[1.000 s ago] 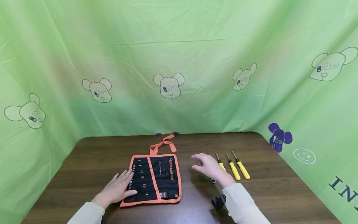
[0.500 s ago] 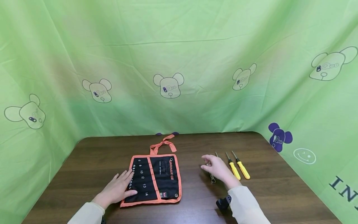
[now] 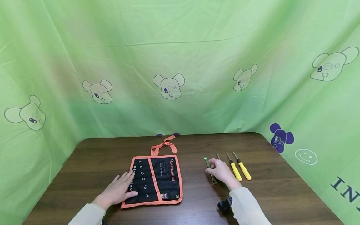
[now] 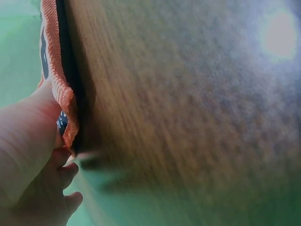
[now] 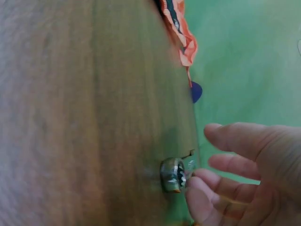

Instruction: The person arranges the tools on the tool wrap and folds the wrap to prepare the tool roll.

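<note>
A black tool pouch [image 3: 168,178] with orange trim lies flat on the table, with printed sizes on its pocket side. My left hand [image 3: 116,189] rests on the pouch's left edge, fingers extended; the left wrist view shows the thumb by the orange border [image 4: 59,80]. A metal wrench [image 3: 207,162] lies right of the pouch. My right hand [image 3: 222,172] is at the wrench's middle and partly hides it. In the right wrist view the wrench's ring end [image 5: 170,175] sits close to the bent fingers [image 5: 200,195], while the thumb stands apart from it.
Two yellow-handled screwdrivers [image 3: 235,172] lie right of my right hand; the shaft [image 3: 217,155] of another shows behind it. Orange ties [image 3: 163,145] stretch from the pouch toward the back edge. A green printed curtain [image 3: 171,118] surrounds the brown table [image 3: 107,150].
My right hand has moved right and slightly down to the wrench, and more of the wrench shows now. My left hand and the pouch have stayed put.
</note>
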The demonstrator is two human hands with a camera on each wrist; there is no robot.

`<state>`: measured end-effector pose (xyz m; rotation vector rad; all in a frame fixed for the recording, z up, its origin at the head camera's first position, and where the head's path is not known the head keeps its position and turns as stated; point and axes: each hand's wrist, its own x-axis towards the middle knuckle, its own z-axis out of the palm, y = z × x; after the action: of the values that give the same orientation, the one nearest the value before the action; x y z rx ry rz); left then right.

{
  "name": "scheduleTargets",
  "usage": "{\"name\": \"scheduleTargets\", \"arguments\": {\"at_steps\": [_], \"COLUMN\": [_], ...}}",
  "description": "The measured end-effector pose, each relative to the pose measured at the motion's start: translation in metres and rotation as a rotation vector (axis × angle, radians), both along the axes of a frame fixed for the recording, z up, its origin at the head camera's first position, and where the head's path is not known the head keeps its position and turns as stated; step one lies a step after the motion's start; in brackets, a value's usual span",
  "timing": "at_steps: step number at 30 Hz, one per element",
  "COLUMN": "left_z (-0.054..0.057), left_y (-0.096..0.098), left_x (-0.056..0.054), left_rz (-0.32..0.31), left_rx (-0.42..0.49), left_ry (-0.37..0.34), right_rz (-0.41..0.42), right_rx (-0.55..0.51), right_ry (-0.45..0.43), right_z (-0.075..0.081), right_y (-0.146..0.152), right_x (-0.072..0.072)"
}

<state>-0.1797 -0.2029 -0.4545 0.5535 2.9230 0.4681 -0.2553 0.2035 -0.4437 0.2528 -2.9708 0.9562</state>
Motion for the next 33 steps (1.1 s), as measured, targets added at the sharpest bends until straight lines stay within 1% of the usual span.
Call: {"name": "scheduleTargets", "arguments": {"at_steps": [2, 6, 12, 16, 20, 22, 28, 33], "left_z": [0.0003, 0.0005, 0.0004, -0.0003, 0.0004, 0.0016, 0.0036, 0.0043], "left_y": [0.0003, 0.0003, 0.0011, 0.0015, 0.0012, 0.0014, 0.0022, 0.002], "left_x": [0.0, 0.0004, 0.0003, -0.0007, -0.0002, 0.0005, 0.0013, 0.0014], "left_rz": [0.005, 0.014, 0.015, 0.018, 0.012, 0.007, 0.004, 0.007], "left_rx": [-0.006, -0.008, -0.014, -0.018, -0.019, -0.016, -0.012, -0.014], "left_ry": [-0.005, -0.011, -0.011, -0.009, -0.008, -0.005, -0.004, -0.011], "right_rz": [-0.004, -0.01, -0.047, -0.06, -0.049, -0.031, 0.029, 0.046], "right_rx": [0.017, 0.062, 0.178, 0.2, 0.179, 0.161, 0.075, -0.02], "right_ry": [-0.018, -0.028, -0.037, -0.063, -0.085, -0.071, 0.017, 0.016], "right_z": [-0.0009, -0.0023, -0.0011, -0.0001, -0.0007, -0.0019, -0.0053, -0.0018], "right_y": [-0.0006, -0.0027, -0.0065, -0.0079, -0.0086, -0.0085, -0.0066, -0.0064], "right_x": [0.0003, 0.0003, 0.0003, 0.0004, 0.0001, -0.0004, 0.0003, 0.0013]}}
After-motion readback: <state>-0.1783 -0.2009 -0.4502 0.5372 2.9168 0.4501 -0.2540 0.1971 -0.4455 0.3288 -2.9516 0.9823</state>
